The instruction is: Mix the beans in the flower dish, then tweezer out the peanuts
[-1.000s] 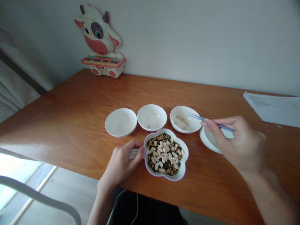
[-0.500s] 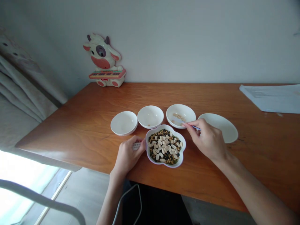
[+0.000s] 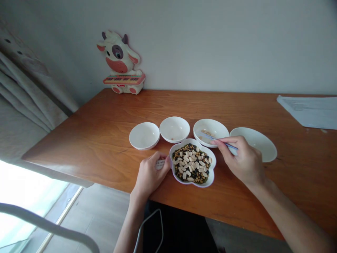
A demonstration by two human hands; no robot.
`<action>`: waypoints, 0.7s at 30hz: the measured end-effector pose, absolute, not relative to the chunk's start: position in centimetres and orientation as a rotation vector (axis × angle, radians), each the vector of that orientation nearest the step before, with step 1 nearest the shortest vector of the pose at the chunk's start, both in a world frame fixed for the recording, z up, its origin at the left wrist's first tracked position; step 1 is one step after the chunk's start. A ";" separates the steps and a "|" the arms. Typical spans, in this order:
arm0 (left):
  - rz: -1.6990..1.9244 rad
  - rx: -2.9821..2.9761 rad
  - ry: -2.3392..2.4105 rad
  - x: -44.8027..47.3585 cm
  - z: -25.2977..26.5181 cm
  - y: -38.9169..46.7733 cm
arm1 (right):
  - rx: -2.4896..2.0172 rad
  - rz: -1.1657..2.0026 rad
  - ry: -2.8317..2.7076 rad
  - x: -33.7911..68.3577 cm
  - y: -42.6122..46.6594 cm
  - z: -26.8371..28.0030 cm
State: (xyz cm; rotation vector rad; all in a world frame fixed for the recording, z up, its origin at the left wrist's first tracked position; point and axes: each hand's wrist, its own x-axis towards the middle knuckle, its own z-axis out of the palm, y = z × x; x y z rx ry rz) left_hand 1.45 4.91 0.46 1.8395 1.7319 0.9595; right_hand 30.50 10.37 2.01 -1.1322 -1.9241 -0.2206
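Note:
My left hand grips the left side of a flower-shaped bowl, its thumb at the rim. A small white piece with print shows between the fingers; it may be part of the bowl's handle. Split peanuts lie over dark and yellow grains inside. My right hand is closed around a thin bluish stick-like utensil. Its far end dips into a round white bowl that holds several peanut pieces; the tip's shape is unclear.
Two more white bowls stand leftward: the middle bowl has a small piece inside, the left bowl looks bare. A white oval dish is partly behind my right hand. A cow toy keyboard and papers sit farther back.
The whole view has shifted, so the table's things appear farther right. My right hand has tilted slightly, showing more of the utensil. My left hand keeps its grip on the flower-shaped bowl.

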 end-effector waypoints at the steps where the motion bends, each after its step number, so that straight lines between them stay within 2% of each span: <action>1: 0.961 1.846 1.727 1.4 0.4 4.8 | -1.121 -0.216 -1.905 30.5 10.2 2.0; 14: 0.937 1.882 1.714 1.4 0.6 4.5 | -1.000 0.092 -1.845 29.3 9.1 2.0; 21: 0.954 1.900 1.669 1.3 0.6 4.2 | -0.898 0.010 -1.876 29.5 9.9 1.3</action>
